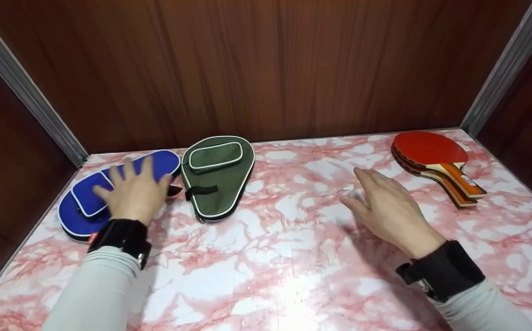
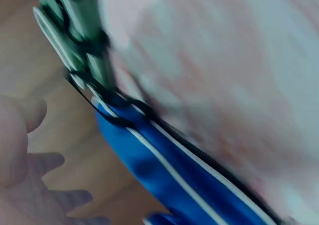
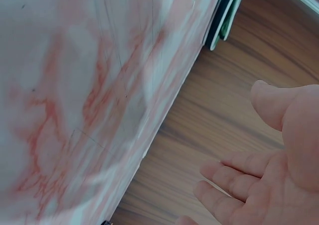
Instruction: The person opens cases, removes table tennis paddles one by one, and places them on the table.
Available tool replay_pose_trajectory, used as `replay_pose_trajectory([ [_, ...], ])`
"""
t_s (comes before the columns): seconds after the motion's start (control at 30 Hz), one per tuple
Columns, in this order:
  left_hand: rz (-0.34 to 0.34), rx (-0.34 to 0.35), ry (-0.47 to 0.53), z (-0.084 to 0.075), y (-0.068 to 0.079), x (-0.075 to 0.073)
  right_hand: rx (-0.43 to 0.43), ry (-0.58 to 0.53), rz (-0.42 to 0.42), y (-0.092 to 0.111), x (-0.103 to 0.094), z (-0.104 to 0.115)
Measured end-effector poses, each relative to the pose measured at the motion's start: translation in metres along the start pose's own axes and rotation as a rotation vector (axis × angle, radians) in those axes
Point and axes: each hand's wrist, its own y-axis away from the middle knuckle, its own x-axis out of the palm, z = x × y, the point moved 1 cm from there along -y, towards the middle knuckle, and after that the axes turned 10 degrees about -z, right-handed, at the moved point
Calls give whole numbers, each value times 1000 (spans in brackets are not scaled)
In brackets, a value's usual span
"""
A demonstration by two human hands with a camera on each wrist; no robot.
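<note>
blue table-tennis bat case (image 1: 93, 195) lies at the far left of the pink-and-white marbled tabletop (image 1: 289, 207), and on my head feed the left hand (image 1: 135, 191) covers its middle. i read that hand as released: the fingers are spread wide, slightly blurred, and gripping nothing. my left wrist feed shows a gap between the fingers and the case, so i take the hand to be just over it, apart from the cloth. white piping edges the case and its zipped pocket (image 1: 89, 200).

just beside it, on its right, i see the olive-green bat case (image 1: 224, 181), also piped in white, lying with its narrow end toward me; a raised pocket (image 1: 216, 156) sits at the broad end and a black strap (image 1: 204, 189) crosses it lower down.

the right hand (image 1: 390, 209) is released too, fingers extended and thumb apart, above the table between the green case and the bats. those bats lie stacked at far right: the upper bat (image 1: 431, 149) shows a red rubber face, and the lower bat (image 1: 452, 190) peeks out beneath, both handles angled toward the near right. behind everything i have a dark wood-grain wall (image 1: 293, 69).
</note>
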Motion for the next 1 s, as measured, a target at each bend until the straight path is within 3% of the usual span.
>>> replay_pose_trajectory([
  [0.2,-23,-133,5,33,-6,4,1,-1,-3,2,0,-1],
  [0.43,75,-268,8,64,-7,5,-4,-7,-6,4,1,4],
  [0.57,76,-305,-3,78,-5,3,-24,-5,-18,3,1,8],
  [0.8,62,-305,-16,82,-5,3,-18,-6,-5,3,1,7],
  [1.0,177,-327,-28,84,-13,-4,-16,-5,-3,4,5,7],
])
